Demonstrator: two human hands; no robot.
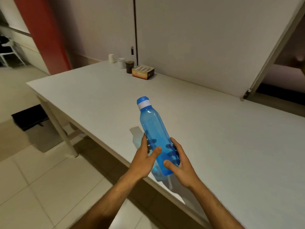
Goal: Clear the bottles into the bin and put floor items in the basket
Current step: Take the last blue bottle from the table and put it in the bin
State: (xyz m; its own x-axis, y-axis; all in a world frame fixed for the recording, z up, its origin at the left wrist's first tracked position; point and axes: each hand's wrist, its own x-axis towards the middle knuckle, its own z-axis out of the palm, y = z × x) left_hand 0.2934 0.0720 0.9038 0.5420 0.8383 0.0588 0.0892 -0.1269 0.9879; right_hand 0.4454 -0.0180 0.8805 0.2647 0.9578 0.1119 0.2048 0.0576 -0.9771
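Bottle [154, 129], one, gripped by two hands.

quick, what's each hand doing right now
Left hand: gripping the lower part of the blue bottle.
Right hand: gripping the same bottle near its base.

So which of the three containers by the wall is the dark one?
The jar next to the box; the two cups left of it are white.
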